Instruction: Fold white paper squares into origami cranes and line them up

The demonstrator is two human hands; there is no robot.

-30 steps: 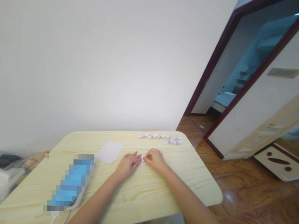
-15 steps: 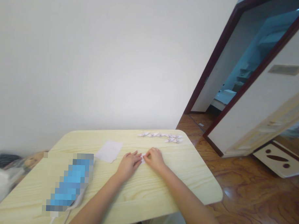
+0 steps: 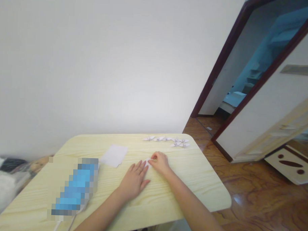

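White paper [image 3: 148, 162] is sitting pinched in the curled fingers of your right hand [image 3: 160, 163], while your left hand [image 3: 134, 181] is resting open just beside it on the pale wooden table [image 3: 145, 209], with paper cranes [image 3: 165, 139] lining up beyond and a blank sheet [image 3: 114, 155] lying nearby.

A pale wood table [image 3: 187, 170] holds paper cranes [image 3: 166, 140], a white sheet [image 3: 114, 156], something blurred blue [image 3: 77, 187].

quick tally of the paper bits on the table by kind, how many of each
folded paper cranes: about 7, small and overlapping
flat white paper sheet: 1
small folded paper at the right hand: 1
total: about 9
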